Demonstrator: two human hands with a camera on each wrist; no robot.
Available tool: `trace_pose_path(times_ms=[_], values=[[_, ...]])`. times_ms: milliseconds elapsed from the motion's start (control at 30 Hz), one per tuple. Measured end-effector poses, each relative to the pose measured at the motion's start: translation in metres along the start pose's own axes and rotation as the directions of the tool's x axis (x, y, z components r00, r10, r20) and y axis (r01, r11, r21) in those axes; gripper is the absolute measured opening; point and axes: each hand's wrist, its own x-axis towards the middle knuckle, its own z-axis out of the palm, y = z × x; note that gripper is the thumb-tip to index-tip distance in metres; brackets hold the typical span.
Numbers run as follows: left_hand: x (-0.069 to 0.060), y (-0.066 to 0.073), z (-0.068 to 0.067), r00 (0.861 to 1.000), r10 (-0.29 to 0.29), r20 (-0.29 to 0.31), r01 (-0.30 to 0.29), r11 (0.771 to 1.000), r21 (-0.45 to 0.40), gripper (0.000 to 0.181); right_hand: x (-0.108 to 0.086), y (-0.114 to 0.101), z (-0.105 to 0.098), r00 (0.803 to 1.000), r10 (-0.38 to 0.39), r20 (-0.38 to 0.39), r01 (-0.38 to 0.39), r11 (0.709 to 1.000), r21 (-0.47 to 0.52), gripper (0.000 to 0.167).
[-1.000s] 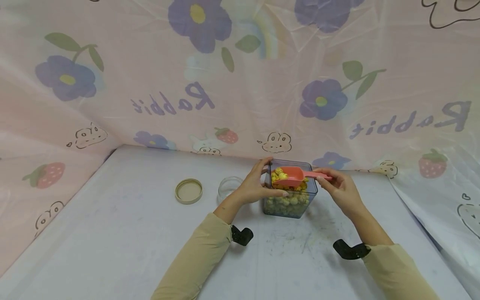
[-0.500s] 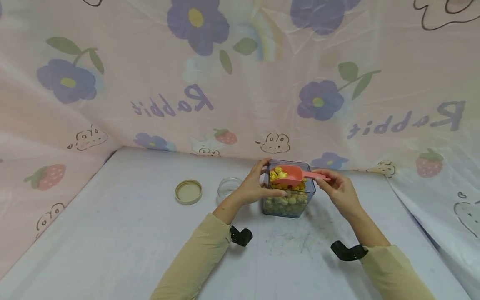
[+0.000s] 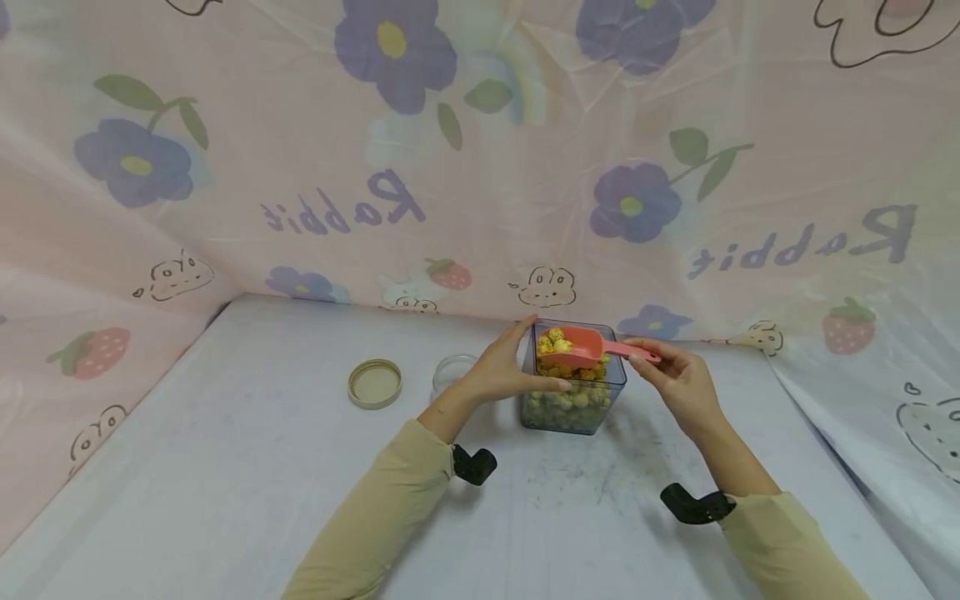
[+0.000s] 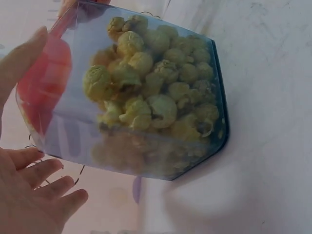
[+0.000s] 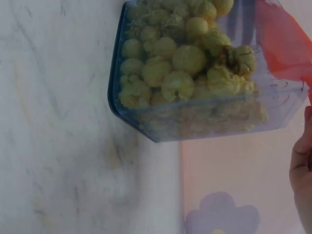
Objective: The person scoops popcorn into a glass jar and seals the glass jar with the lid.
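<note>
A clear bluish plastic container point(image 3: 558, 417), part filled with yellow popcorn point(image 4: 161, 105), stands on the table. My left hand point(image 3: 498, 371) holds it by the left side near the rim, thumb along the front wall and fingers spread at the side and back. Between thumb and fingers of my right hand point(image 3: 682, 383) is the handle of a red scoop point(image 3: 583, 347). The scoop lies level in the container's mouth, with several popcorn pieces at its tip. In the right wrist view only part of the right hand shows, at the right edge.
Left of the container, a clear round jar point(image 3: 452, 369) is partly hidden by the left hand and wrist. A round beige lid point(image 3: 375, 384) lies farther left on the white table point(image 3: 225, 467). A patterned pink curtain point(image 3: 480, 208) hangs close behind the container.
The scoop stays in the container's mouth, in nearly the same pose. Container, hands and lid all shift slightly left in view, along with the background. The left forearm moves a little farther left.
</note>
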Motion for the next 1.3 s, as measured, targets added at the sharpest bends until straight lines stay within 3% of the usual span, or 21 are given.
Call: trace_pose_path(times_ms=[300, 533, 800, 1000, 1300], values=[[-0.014, 0.005, -0.009, 0.999, -0.029, -0.027, 0.029, 1.000, 0.002, 0.109, -0.006, -0.006, -0.001, 1.000, -0.001, -0.025, 0.004, 0.993, 0.117, 0.030], [-0.027, 0.000, -0.019, 0.997, 0.045, -0.064, -0.038, 0.995, 0.095, 0.111, -0.011, -0.014, 0.005, 1.000, -0.019, -0.022, 0.023, 0.978, 0.208, 0.029], [-0.036, -0.007, -0.028, 0.990, 0.097, -0.097, -0.080, 0.983, 0.165, 0.108, -0.017, -0.027, 0.013, 0.998, -0.004, -0.055, 0.017, 0.975, 0.222, 0.031], [-0.044, -0.012, -0.035, 0.986, 0.117, -0.123, -0.097, 0.983, 0.157, 0.104, -0.020, -0.034, 0.021, 0.999, -0.022, -0.047, 0.036, 0.950, 0.311, 0.029], [-0.053, -0.023, -0.044, 0.980, 0.143, -0.137, -0.119, 0.978, 0.169, 0.100, -0.024, -0.040, 0.034, 0.997, -0.030, -0.067, 0.051, 0.938, 0.344, 0.028]])
